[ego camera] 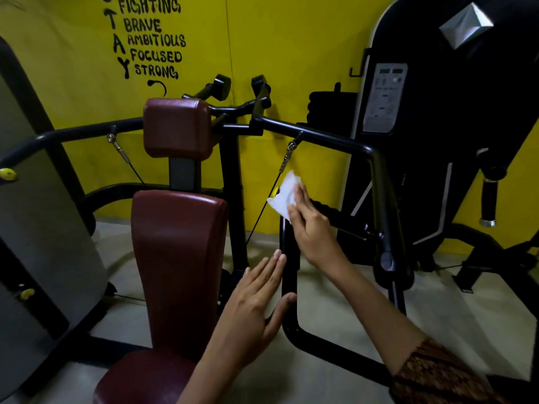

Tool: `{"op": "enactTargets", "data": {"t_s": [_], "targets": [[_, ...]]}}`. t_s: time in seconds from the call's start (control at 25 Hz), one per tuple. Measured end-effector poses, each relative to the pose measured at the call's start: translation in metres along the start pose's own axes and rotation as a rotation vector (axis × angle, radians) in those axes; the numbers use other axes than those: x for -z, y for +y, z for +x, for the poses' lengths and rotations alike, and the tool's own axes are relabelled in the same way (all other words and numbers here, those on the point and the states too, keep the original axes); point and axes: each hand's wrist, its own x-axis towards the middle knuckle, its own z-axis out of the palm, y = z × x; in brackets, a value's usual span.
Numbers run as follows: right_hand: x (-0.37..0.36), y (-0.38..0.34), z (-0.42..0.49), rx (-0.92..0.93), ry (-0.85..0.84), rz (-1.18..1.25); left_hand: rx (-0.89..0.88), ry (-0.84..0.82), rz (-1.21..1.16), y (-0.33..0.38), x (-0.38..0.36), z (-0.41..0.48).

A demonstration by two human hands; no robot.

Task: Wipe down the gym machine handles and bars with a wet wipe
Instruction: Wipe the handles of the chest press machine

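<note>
Right hand (pixel 309 225), fingers flat, presses the wet wipe (pixel 283 195) onto the top of the black upright bar (pixel 289 259); left hand (pixel 256 310), fingers straight and together, sits lower beside that bar, maroon backrest (pixel 175 258) to its left

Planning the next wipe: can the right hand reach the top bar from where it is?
Probably yes. The right hand presses the wipe flat just below the top bar, with open space between them; only the thin cable hangs beside that path.
</note>
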Motion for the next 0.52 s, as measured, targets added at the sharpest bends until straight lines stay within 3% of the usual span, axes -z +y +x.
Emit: {"op": "enactTargets", "data": {"t_s": [0.16,0.4,0.52], "targets": [[-0.004,0.001,-0.053,-0.12,0.033,0.07,-0.016,-0.001,0.002,-0.001,-0.002,0.0],[-0.004,-0.01,0.017,-0.143,0.105,0.027,-0.032,0.003,0.012,-0.003,-0.003,0.001],[-0.003,-0.008,-0.005,-0.095,0.086,0.038,-0.033,0.01,-0.003,-0.003,-0.003,0.0]]}}
